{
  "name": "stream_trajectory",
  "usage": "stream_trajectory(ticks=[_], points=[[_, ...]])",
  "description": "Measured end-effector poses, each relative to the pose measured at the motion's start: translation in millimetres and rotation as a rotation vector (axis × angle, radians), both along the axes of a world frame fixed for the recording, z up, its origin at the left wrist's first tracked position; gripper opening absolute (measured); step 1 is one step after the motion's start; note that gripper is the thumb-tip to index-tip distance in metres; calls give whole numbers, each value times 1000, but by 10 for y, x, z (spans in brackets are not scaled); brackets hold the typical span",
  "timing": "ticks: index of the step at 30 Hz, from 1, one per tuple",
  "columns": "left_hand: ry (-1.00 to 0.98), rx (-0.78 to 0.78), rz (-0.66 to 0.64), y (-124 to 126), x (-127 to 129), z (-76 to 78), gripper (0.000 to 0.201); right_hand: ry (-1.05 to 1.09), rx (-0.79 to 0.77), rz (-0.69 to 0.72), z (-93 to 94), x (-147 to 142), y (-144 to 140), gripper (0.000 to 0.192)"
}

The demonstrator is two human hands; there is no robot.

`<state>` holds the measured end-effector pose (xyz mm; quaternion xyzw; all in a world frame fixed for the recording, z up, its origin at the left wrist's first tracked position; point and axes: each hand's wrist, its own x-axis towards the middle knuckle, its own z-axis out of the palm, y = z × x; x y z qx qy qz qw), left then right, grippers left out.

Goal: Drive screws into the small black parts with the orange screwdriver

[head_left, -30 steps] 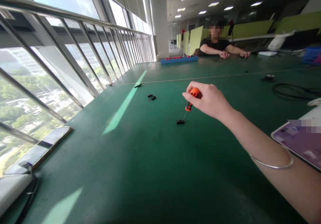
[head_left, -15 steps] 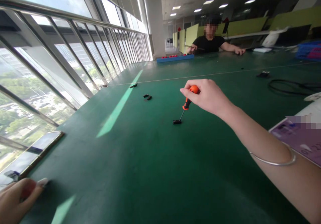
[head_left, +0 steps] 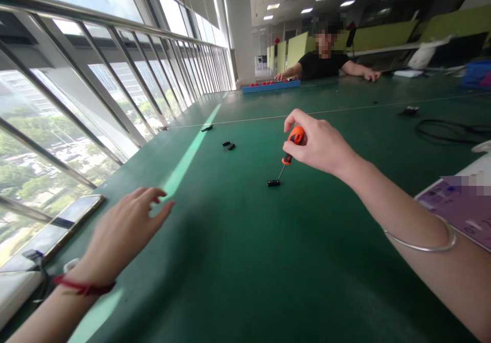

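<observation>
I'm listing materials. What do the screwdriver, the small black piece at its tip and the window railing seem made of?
Screwdriver: smooth-looking orange-and-black handle, probably moulded plastic, perhaps rubbery; thin grey shaft, likely metal. Small black piece: possibly plastic, dark with slight shine; too small to be sure. Window railing: polished metal, judging by bright reflections.

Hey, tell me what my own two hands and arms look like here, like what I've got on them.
Your left hand has a thin dark red band around its wrist. Above your right hand, a slim, plain silver bangle circles the forearm. No gloves or sleeves show on either arm.
</observation>
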<state>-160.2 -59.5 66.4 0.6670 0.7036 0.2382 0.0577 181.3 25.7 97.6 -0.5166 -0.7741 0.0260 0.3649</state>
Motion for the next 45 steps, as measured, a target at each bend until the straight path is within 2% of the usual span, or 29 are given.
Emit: stream_trajectory(ticks=[1, 2, 4, 5, 7, 9, 10, 14, 16, 18, 19, 24, 26, 30, 32, 35, 37, 45], points=[[133, -23, -66, 132, 233, -20, 30, -8, 0, -3, -2, -2, -4, 14], [166, -25, -182, 261, 474, -54, 29, -12, -1, -1, -4, -3, -7, 19], [149, -26, -405, 505, 921, -159, 26, -4, -1, 12, -5, -2, -9, 25], [133, -15, -472, 616, 1107, -223, 26, 7, -1, 13, -4, -1, -10, 20], [91, -9, -548, 807, 1380, -353, 30, 24, -3, 1, -1, 1, -10, 13], [33, -19, -576, 948, 1531, -466, 34, 26, -5, -16, 1, 4, -4, 19], [3, -27, -592, 997, 1570, -514, 33, 19, -6, -22, 0, 6, 1, 15], [-132, -7, -668, 1071, 1600, -656, 17, 20, 12, -10, -6, 15, 23, 19], [-198, 7, -677, 1067, 1590, -705, 16, 33, 0, 9, -5, 17, 25, 13], [-230, 13, -674, 1059, 1584, -735, 16, 32, -21, 8, -3, 17, 24, 20], [-234, 17, -674, 1056, 1583, -743, 16, 30, -27, -1, -3, 17, 24, 17], [-234, 31, -681, 1057, 1588, -741, 16, 51, -22, 23, -4, 23, 34, 11], [-231, 27, -685, 1059, 1588, -736, 16, 48, -39, 30, -3, 24, 35, 20], [-226, 23, -686, 1062, 1589, -733, 15, 50, -28, -2, -9, 25, 45, 20], [-226, 19, -679, 1062, 1591, -731, 15, 76, -25, 16, -15, 24, 51, 15], [-227, 19, -679, 1061, 1593, -730, 15, 113, -58, 41, -19, 19, 54, 22], [-222, 26, -677, 1061, 1594, -733, 15, 114, -104, 29, -23, 13, 56, 19], [-73, 104, -640, 1005, 1642, -729, 16, 146, -125, 85, -86, 0, 111, 18]])
